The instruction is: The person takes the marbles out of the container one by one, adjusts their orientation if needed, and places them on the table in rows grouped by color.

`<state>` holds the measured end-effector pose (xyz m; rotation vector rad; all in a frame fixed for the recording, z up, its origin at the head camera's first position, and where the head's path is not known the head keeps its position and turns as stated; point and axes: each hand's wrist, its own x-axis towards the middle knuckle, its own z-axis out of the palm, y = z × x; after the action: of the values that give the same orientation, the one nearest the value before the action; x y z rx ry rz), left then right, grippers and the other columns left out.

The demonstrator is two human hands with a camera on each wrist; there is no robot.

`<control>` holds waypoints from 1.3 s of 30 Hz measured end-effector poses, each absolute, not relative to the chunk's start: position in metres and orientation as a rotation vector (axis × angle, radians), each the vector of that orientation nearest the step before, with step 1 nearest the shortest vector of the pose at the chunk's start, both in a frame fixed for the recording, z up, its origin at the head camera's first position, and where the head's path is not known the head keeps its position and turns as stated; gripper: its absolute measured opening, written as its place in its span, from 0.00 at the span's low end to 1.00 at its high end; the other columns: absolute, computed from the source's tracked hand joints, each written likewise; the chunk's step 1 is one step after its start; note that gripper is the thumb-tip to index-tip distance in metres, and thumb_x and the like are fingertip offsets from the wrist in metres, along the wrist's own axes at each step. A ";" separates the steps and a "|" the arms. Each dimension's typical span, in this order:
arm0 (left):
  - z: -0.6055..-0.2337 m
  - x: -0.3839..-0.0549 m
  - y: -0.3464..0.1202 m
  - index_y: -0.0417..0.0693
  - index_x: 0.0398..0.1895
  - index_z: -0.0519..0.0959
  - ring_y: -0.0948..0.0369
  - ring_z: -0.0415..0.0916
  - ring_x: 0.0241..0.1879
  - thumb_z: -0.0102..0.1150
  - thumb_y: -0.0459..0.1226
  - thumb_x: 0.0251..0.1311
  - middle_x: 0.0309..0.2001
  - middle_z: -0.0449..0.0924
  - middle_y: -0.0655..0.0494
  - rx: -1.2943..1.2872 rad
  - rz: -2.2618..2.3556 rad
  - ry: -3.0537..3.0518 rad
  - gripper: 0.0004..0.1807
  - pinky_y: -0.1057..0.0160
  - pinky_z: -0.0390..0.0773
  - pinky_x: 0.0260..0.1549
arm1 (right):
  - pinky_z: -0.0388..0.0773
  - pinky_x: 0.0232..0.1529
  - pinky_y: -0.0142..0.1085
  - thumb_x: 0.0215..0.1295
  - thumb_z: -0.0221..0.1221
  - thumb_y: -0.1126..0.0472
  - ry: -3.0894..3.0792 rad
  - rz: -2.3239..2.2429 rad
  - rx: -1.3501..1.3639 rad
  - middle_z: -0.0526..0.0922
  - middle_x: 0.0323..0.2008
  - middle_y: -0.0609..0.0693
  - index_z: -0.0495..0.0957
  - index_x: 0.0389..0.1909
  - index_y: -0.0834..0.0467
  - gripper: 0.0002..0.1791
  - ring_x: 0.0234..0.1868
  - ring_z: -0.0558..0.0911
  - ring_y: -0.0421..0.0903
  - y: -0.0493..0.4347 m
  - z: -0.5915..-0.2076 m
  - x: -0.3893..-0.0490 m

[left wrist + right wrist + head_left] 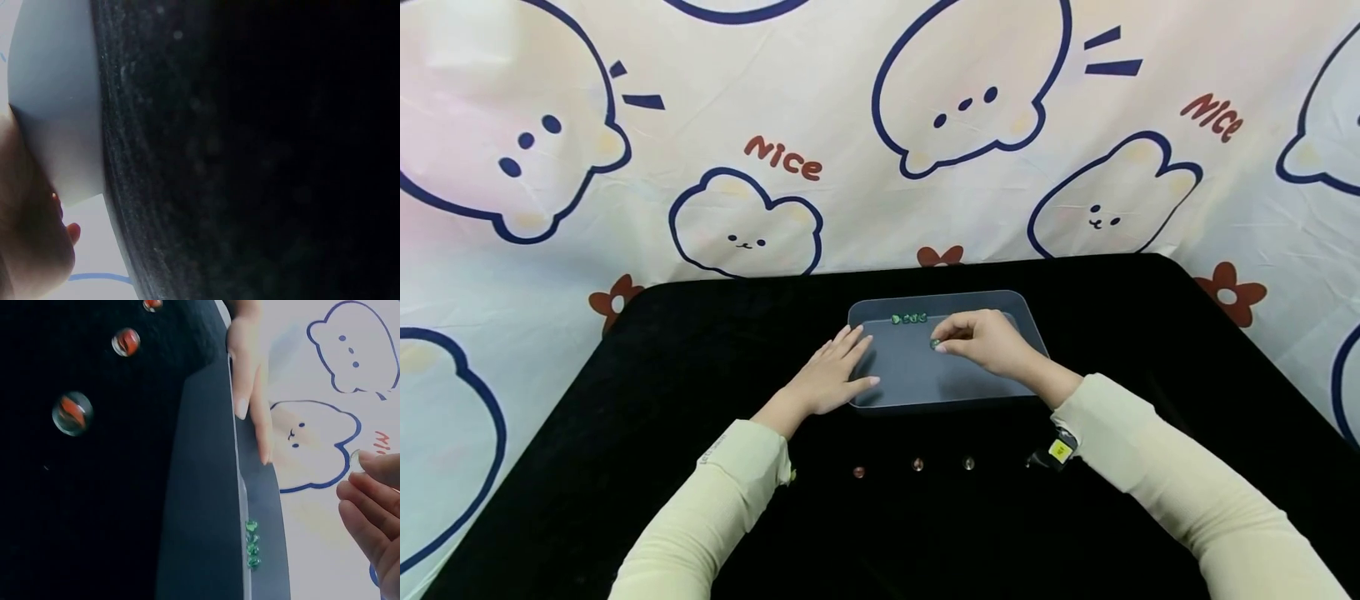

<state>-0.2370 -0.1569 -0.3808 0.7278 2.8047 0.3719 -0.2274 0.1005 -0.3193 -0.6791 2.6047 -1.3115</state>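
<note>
My right hand pinches a small greenish glass marble between thumb and fingertips, over the grey tray. The same marble looks clear in the right wrist view. Along the tray's far wall, several green marbles sit in a short row. My left hand lies over the tray's left rim with its fingers extended and holds nothing. Only part of that hand appears at the edge of the left wrist view.
On the black tabletop, in front of the tray, lie an orange-swirled marble, a reddish one and a paler one. A patterned cloth hangs behind the table. A wrist camera is strapped by the right sleeve.
</note>
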 end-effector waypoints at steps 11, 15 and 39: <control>-0.382 -0.237 -0.156 0.52 0.67 0.43 0.61 0.25 0.64 0.34 0.61 0.56 0.67 0.33 0.55 0.735 0.394 2.795 0.40 0.54 0.36 0.59 | 0.75 0.32 0.31 0.52 0.59 0.65 2.512 -1.439 -0.817 0.81 0.31 0.50 0.80 0.33 0.61 0.07 0.31 0.79 0.42 0.094 -0.328 -0.198; -0.382 -0.237 -0.156 0.52 0.67 0.43 0.61 0.25 0.64 0.35 0.61 0.57 0.67 0.33 0.55 0.720 0.388 2.791 0.39 0.54 0.36 0.59 | 0.74 0.32 0.30 0.52 0.59 0.65 2.455 -1.453 -0.888 0.81 0.31 0.51 0.80 0.33 0.62 0.07 0.32 0.79 0.41 0.090 -0.335 -0.188; -0.381 -0.234 -0.155 0.52 0.67 0.44 0.60 0.25 0.64 0.36 0.60 0.57 0.67 0.34 0.54 0.718 0.355 2.832 0.39 0.53 0.37 0.59 | 0.76 0.32 0.34 0.53 0.59 0.64 2.156 -1.519 -1.083 0.80 0.34 0.48 0.79 0.34 0.65 0.09 0.32 0.79 0.43 0.063 -0.346 -0.139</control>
<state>-0.2343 -0.1554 -0.3809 0.7183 2.8316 0.3549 -0.1394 0.0630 -0.3460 -1.0831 2.1560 -1.5192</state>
